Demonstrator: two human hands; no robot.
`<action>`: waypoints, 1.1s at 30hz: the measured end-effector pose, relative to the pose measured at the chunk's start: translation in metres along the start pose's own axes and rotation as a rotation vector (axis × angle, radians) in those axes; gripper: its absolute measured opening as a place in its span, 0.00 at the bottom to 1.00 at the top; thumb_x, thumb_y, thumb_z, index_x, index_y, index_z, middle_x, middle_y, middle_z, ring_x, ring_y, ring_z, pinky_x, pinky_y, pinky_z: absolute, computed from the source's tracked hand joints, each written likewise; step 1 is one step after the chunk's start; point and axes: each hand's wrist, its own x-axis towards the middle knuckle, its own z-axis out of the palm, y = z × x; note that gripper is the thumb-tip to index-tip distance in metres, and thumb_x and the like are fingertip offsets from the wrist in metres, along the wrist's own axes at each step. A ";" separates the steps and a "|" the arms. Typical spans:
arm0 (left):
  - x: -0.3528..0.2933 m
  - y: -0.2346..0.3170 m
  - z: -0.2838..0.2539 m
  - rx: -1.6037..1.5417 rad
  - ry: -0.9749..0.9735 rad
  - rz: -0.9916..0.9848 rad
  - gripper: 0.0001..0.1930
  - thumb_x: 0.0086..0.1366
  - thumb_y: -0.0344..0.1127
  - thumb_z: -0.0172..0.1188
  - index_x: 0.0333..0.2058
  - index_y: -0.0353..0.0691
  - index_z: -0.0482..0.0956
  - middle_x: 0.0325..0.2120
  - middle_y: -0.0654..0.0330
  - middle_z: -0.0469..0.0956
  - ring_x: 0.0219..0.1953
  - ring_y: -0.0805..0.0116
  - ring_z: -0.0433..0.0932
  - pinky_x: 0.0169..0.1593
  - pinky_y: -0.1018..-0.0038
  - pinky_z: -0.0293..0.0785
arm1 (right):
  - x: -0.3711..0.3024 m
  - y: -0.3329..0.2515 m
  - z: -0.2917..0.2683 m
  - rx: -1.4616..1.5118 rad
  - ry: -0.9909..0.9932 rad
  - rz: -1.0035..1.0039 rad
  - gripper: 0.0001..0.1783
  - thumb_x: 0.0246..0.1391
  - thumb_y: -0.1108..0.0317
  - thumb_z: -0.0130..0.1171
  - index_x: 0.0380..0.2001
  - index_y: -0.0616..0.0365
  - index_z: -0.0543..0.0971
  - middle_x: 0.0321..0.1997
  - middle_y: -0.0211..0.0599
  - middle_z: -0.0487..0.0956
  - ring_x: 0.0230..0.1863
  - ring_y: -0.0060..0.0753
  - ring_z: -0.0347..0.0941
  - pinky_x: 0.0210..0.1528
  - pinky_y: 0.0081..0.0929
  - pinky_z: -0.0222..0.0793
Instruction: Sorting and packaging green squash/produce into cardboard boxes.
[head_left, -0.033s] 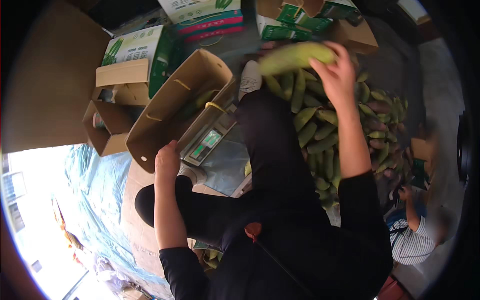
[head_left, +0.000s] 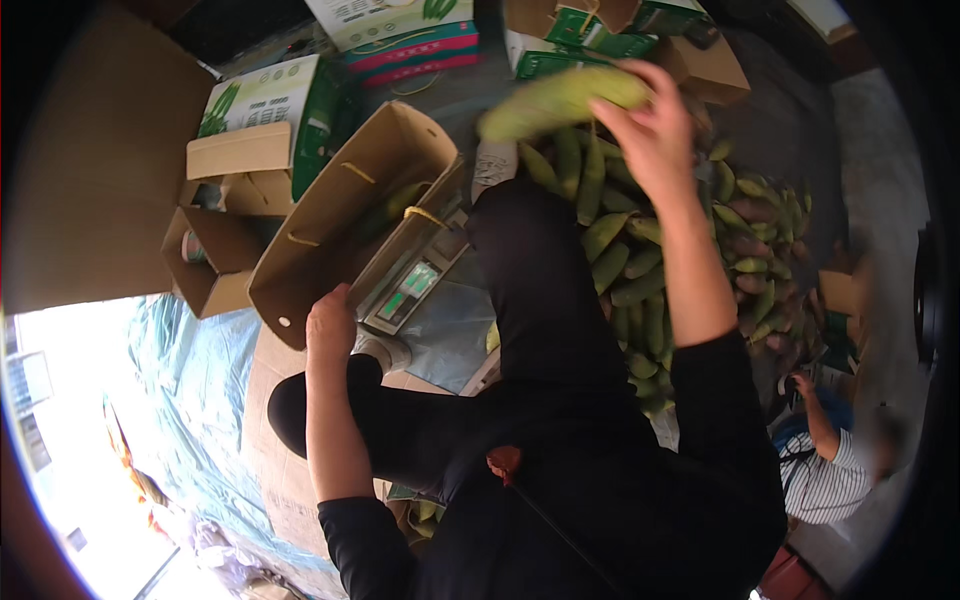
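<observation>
Fingers (head_left: 640, 118) round corn cob (head_left: 560, 100), seemingly above heap (head_left: 660, 250)

I count one corn cob (head_left: 560, 100) raised in my right hand (head_left: 650, 135) and a heap of cobs (head_left: 640, 250) below — too many to number. One open brown carton (head_left: 350, 215) sits on one scale (head_left: 405, 290); my left hand (head_left: 330, 325) is at its flap. Two smaller open boxes (head_left: 215, 255) — and about four printed cartons (head_left: 265, 100) behind. One other person (head_left: 830, 470).

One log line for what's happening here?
right hand: holds green corn ear | left hand: grips open carton | pile: beside
</observation>
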 end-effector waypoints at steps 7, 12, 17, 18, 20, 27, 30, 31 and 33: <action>0.007 -0.004 0.000 -0.035 -0.069 0.004 0.15 0.53 0.24 0.47 0.40 0.36 0.75 0.31 0.43 0.76 0.38 0.46 0.75 0.41 0.57 0.70 | -0.002 -0.034 0.161 -0.038 -0.185 -0.112 0.19 0.35 0.68 0.63 0.35 0.55 0.74 0.31 0.45 0.76 0.37 0.43 0.74 0.38 0.37 0.69; 0.013 0.012 -0.003 -0.002 -0.109 0.059 0.14 0.53 0.26 0.50 0.40 0.34 0.74 0.31 0.41 0.76 0.39 0.44 0.74 0.41 0.57 0.70 | -0.063 0.002 0.249 -0.196 -0.501 0.310 0.16 0.37 0.65 0.63 0.35 0.52 0.74 0.35 0.43 0.76 0.36 0.48 0.75 0.39 0.43 0.70; 0.009 -0.018 0.011 -0.033 -0.068 0.040 0.15 0.52 0.25 0.49 0.39 0.32 0.74 0.31 0.40 0.75 0.39 0.43 0.74 0.41 0.58 0.70 | -0.075 -0.016 0.251 -0.443 -0.721 0.116 0.13 0.42 0.64 0.62 0.35 0.50 0.76 0.36 0.40 0.77 0.42 0.43 0.74 0.41 0.41 0.69; 0.008 -0.019 0.011 -0.056 -0.063 0.050 0.14 0.52 0.25 0.49 0.39 0.32 0.74 0.31 0.40 0.75 0.39 0.43 0.74 0.41 0.58 0.70 | -0.066 -0.030 0.238 -0.370 -0.768 -0.011 0.14 0.42 0.63 0.62 0.35 0.50 0.76 0.35 0.39 0.77 0.42 0.43 0.73 0.42 0.40 0.68; 0.011 -0.013 0.010 -0.080 -0.063 0.077 0.14 0.52 0.25 0.49 0.39 0.32 0.74 0.31 0.41 0.75 0.38 0.43 0.74 0.41 0.58 0.70 | -0.037 -0.043 0.206 -0.146 -0.796 0.065 0.17 0.41 0.59 0.63 0.36 0.53 0.77 0.36 0.37 0.78 0.41 0.40 0.74 0.42 0.36 0.68; 0.011 -0.003 0.000 -0.087 -0.085 0.042 0.12 0.52 0.25 0.49 0.37 0.32 0.74 0.30 0.41 0.75 0.38 0.43 0.74 0.41 0.58 0.69 | 0.019 0.029 0.066 -0.121 -0.541 0.205 0.17 0.46 0.60 0.60 0.39 0.58 0.77 0.36 0.40 0.80 0.38 0.32 0.77 0.40 0.28 0.71; 0.008 0.000 -0.001 -0.113 -0.073 0.040 0.11 0.53 0.27 0.50 0.36 0.33 0.74 0.29 0.41 0.75 0.37 0.43 0.73 0.40 0.58 0.69 | -0.003 0.111 0.005 -0.406 -0.391 0.280 0.16 0.44 0.56 0.58 0.33 0.55 0.79 0.35 0.42 0.79 0.38 0.42 0.75 0.39 0.35 0.70; 0.009 0.003 -0.003 -0.117 -0.068 0.039 0.10 0.53 0.27 0.50 0.36 0.33 0.74 0.29 0.41 0.75 0.37 0.42 0.73 0.40 0.58 0.69 | -0.013 0.147 -0.017 -0.547 -0.447 0.316 0.16 0.44 0.55 0.56 0.31 0.56 0.79 0.34 0.45 0.78 0.38 0.46 0.74 0.39 0.37 0.70; 0.010 0.004 -0.003 -0.121 -0.076 0.029 0.10 0.54 0.28 0.51 0.35 0.32 0.74 0.29 0.41 0.75 0.37 0.42 0.73 0.39 0.58 0.68 | -0.052 0.200 -0.055 -0.656 -0.384 0.482 0.15 0.43 0.58 0.55 0.27 0.60 0.79 0.31 0.49 0.77 0.36 0.51 0.73 0.39 0.41 0.69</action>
